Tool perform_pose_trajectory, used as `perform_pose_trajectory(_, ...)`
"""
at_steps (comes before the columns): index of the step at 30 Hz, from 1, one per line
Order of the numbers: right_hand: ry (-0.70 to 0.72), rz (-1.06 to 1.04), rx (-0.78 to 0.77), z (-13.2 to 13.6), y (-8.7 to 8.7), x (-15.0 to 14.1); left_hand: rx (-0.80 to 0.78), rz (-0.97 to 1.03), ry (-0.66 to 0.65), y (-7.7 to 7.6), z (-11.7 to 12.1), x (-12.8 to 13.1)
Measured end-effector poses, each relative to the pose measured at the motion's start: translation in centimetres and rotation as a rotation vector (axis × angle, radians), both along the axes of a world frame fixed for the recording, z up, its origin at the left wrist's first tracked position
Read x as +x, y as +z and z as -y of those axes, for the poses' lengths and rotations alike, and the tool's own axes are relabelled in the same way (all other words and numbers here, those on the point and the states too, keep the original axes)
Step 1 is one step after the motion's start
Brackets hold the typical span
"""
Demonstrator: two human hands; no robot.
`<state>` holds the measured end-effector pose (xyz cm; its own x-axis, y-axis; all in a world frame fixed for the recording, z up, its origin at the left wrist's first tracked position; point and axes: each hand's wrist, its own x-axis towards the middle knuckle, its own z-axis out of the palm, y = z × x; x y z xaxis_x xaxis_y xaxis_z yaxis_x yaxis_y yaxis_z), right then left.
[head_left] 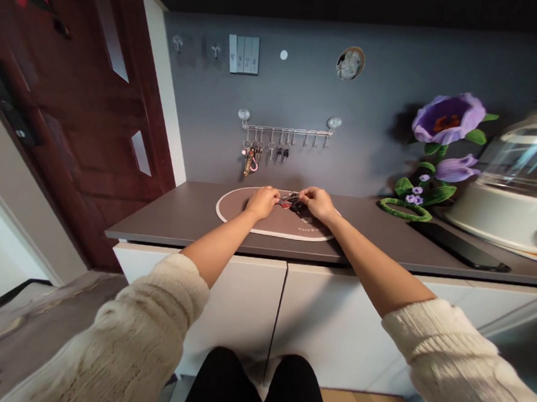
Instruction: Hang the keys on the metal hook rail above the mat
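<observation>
My left hand (263, 202) and my right hand (317, 203) are close together over the oval brown mat (235, 207) on the counter. Between them is a bunch of keys (291, 198) with a small red piece and a dark part. The fingers of both hands are pinched on the bunch, the left at its left end and the right at its right end. My fingers partly cover the keys, so single ones are hard to make out. On the wall behind, a clear hook rail (287, 130) carries several hanging keys (271, 151) and a patterned charm (249, 162) on its left half.
On the right of the counter (169, 215) lie a black phone (459, 246) and a purple knitted flower (449, 121) with a green ring base. A white appliance (523, 208) with a clear top stands at the far right. To the left is a dark red door (85, 106).
</observation>
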<state>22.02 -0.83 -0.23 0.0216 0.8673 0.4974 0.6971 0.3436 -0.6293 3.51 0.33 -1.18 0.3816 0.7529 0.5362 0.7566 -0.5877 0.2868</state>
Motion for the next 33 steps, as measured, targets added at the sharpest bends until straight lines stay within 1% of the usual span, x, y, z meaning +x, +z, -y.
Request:
perform_pose_trajectory(4, -0.065, 0.207, 0.026, 0.7, 0.3, -0.6, -0.003, -0.028, 0.064, 0.0, 0.0, 0.0)
perform_pose_trajectory(8, -0.080, 0.309, 0.023, 0.7, 0.2, -0.8, 0.004, -0.058, 0.096, 0.1, 0.0, 0.0)
perform_pose_trajectory(14, -0.107, 0.435, 0.101, -0.4, -0.2, -0.8, -0.008, -0.094, 0.085, 0.1, 0.0, 0.1)
perform_pose_trajectory(16, -0.108, 0.457, 0.109, -0.6, -0.3, -0.8, -0.022, -0.129, 0.096, 0.1, 0.1, 0.2)
perform_pose_trajectory(19, -0.106, 0.472, 0.115, -0.5, -0.4, -0.8, -0.052, -0.161, 0.149, 0.1, 0.1, 0.3)
perform_pose_trajectory(26, -0.108, 0.503, 0.110, -0.3, -0.3, -0.8, -0.114, -0.138, 0.222, 0.2, -0.3, 0.4)
perform_pose_trajectory(29, -0.100, 0.494, 0.120, -0.5, -0.3, -0.7, -0.120, -0.136, 0.234, 0.3, -0.3, 0.3)
perform_pose_trajectory(33, -0.087, 0.472, 0.140, -0.4, -0.2, -0.7, -0.125, -0.141, 0.216, 0.4, -0.1, 0.0)
